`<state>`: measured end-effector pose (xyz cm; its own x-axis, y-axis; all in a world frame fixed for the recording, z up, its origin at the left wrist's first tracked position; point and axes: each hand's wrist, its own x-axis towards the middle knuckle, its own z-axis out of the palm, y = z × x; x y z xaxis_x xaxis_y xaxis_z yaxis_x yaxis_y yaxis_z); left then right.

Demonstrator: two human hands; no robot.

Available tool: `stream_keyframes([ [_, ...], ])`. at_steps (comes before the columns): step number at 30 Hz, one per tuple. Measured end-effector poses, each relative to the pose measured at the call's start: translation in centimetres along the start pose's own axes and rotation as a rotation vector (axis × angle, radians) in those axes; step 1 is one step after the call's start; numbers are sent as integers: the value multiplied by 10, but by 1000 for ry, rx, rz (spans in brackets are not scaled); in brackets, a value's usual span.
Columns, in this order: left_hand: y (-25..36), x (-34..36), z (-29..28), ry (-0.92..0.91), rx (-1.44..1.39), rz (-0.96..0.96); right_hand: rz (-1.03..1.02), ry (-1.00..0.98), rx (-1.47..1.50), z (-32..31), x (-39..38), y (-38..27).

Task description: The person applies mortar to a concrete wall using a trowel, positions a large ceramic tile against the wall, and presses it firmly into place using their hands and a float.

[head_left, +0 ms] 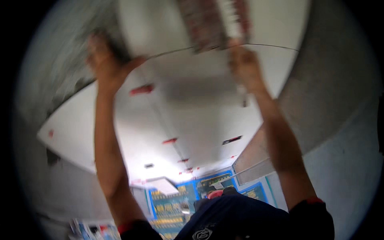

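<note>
White panel (188, 68) sits beside the splayed left hand (107, 64); right hand (245, 64) grips a blurred tool (243, 99).

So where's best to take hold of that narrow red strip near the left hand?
I'd pinch the narrow red strip across its long edges, probably near the middle, coming from the camera's side. It lies lengthwise across the dark seam in the white panelling, below the left hand in the picture, its camera-facing side uncovered. Blur hides how it's fixed.

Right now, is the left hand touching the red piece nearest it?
Apart: the head view shows white panel between the left hand and the red piece.
</note>
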<state>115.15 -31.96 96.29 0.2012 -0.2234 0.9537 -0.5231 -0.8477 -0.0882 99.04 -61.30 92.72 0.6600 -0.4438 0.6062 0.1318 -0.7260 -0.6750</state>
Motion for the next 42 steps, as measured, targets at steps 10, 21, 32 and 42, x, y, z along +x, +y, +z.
stream_keyframes([
  [10,31,20,-32,83,-102,-108,222,-229,164,23,-143,107],
  [21,248,-4,71,-121,-33,540,903,-532,-321,-11,-508,306],
  [32,336,43,85,43,20,740,1856,-467,-643,-112,-884,261],
  [42,363,50,98,16,-35,808,2259,471,-206,-74,-997,201],
])
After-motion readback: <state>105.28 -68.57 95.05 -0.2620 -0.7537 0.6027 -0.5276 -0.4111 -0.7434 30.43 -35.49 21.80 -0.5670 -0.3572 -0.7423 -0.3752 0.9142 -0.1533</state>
